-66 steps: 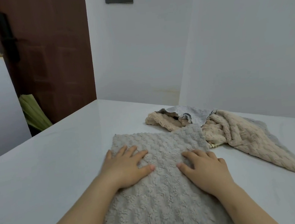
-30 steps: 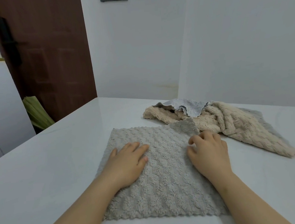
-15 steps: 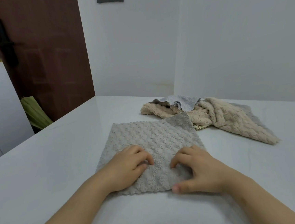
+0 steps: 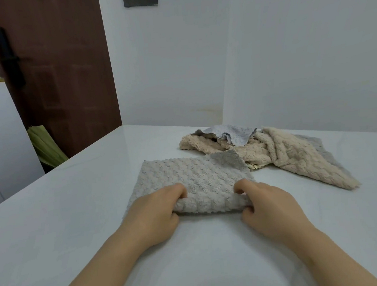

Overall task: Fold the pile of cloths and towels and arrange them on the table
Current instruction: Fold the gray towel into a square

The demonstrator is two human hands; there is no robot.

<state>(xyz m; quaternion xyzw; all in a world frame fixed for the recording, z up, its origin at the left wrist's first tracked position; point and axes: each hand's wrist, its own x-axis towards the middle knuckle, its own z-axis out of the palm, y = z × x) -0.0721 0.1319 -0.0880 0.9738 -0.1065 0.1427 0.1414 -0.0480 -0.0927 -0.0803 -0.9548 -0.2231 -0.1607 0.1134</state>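
- Fingers (image 4: 179, 192) of the left hand (image 4: 154, 216) curl over the near edge of the grey cloth (image 4: 193, 179), thumb tucked beneath, so that edge is pinched and lifted off the counter (image 4: 75, 209).
- The right hand (image 4: 269, 206) mirrors it, closed on the same near edge at the cloth's other corner; the two hands sit well apart along that edge, which looks like the way to keep the fold line straight.
- Between the hands the near edge rolls up in a soft hump, while the far part of the grey cloth lies flat on the counter. My read: a near-to-far half fold is starting.
- Half a second ago both hands were curling down onto the cloth near that edge; now they have it gripped and raised. A second ago they lay further up the cloth, the left palm flat on it.
- Beyond the grey cloth's far right corner, touching it, lies the unfolded pile (image 4: 263, 150): beige towels with a thin pale patterned cloth on top, apparently not moved.
- No folded piece shows on the counter, so the task looks to be at its beginning.
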